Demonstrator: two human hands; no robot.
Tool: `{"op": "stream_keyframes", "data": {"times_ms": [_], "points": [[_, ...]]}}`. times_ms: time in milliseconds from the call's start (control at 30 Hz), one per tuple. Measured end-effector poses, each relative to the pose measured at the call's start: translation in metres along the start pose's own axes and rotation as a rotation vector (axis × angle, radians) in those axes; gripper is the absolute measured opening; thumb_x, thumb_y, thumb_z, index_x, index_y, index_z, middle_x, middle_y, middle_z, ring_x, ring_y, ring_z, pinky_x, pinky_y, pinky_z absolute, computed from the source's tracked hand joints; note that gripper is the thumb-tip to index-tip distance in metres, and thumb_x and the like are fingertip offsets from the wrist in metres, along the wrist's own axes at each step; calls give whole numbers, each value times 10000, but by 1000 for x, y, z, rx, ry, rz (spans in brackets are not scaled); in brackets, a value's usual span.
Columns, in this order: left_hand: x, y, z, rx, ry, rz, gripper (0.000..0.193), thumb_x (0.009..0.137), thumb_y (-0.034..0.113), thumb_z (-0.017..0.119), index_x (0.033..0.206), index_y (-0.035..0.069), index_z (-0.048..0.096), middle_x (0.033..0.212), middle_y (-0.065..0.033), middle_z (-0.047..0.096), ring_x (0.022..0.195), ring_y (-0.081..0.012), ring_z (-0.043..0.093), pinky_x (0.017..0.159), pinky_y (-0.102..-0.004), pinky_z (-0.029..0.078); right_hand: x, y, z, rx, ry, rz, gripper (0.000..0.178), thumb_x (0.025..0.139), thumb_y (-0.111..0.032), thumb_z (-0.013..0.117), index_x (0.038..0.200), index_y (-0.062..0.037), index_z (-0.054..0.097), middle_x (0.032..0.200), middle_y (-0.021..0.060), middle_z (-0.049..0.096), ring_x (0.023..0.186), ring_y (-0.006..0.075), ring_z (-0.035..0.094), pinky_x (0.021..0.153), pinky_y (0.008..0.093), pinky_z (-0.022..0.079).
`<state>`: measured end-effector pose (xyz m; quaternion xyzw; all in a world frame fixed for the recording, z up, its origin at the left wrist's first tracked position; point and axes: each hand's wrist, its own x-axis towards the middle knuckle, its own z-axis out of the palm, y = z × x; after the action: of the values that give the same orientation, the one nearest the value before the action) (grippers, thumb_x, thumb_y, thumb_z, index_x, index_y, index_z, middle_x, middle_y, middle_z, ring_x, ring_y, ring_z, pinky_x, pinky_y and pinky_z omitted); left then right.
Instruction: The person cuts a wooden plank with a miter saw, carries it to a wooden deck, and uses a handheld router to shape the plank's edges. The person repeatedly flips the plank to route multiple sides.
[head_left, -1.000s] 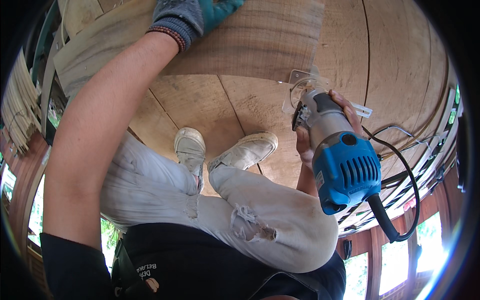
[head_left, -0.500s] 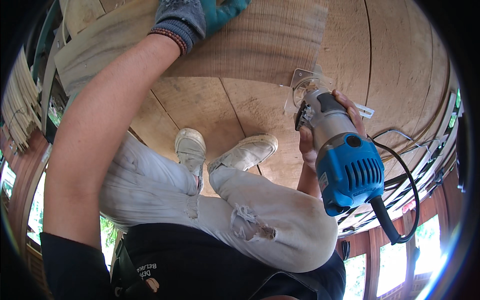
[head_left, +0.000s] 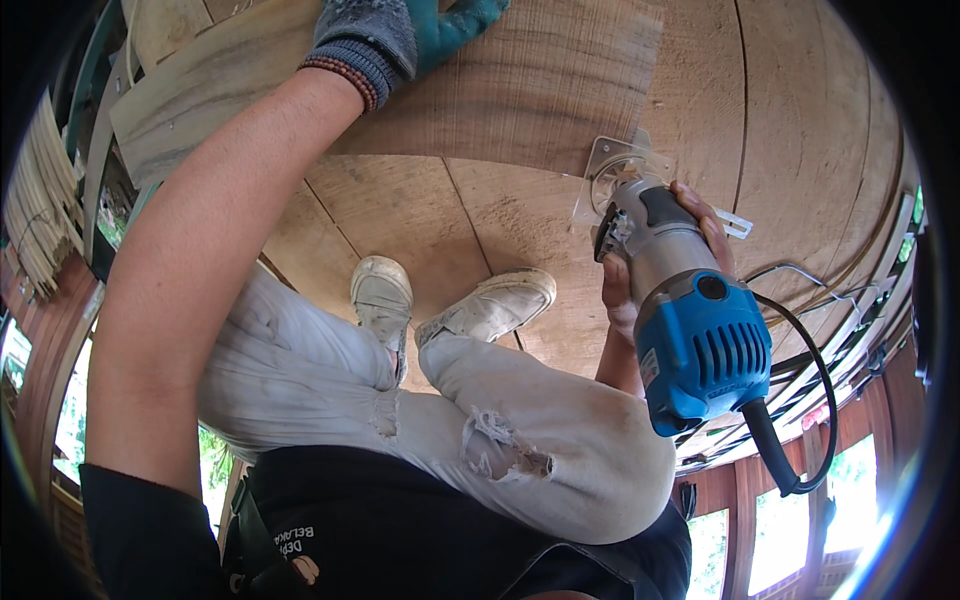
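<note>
A trim router with a blue motor housing and a silver body is held in my bare right hand, thumb on one side and fingers wrapped round the other. Its clear base plate sits at the near right corner of a thin brown wooden board; the cutting bit cannot be made out. My left hand, in a grey and green glove, rests on the board at the upper edge of the view. Its thumb is stretched out to the right, while the other fingertips are out of view.
Plank flooring with sawdust lies under the board. My shoes stand close to the board's near edge. A black power cord loops from the router's rear. Thin wooden strips are stacked at far left, and more long pieces lie at right.
The board and my gloved left hand have shifted very slightly to the right. The router has moved a little right with my right hand, its grip unchanged.
</note>
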<state>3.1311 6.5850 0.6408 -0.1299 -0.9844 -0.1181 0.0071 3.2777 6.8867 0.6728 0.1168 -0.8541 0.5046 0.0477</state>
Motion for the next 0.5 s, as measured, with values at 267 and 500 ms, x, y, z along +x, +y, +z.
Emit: {"op": "stream_keyframes", "data": {"times_ms": [267, 500], "points": [[1, 1, -1, -10, -24, -15, 382, 855, 437, 671, 790, 62, 631, 791, -182, 654, 825, -399, 641, 793, -516, 485, 4, 0, 1, 29, 16, -8, 935, 744, -294, 902, 1480, -109, 356, 1337, 201, 586, 1262, 345, 611, 1097, 480, 504], [1, 0, -3, -20, -21, -9, 383, 855, 438, 669, 795, 61, 631, 789, -186, 652, 823, -401, 641, 791, -516, 487, 6, -1, 5, 42, 69, 11, 816, 786, -356, 890, 1421, -88, 452, 1295, 199, 619, 1246, 361, 622, 1108, 527, 490]]}}
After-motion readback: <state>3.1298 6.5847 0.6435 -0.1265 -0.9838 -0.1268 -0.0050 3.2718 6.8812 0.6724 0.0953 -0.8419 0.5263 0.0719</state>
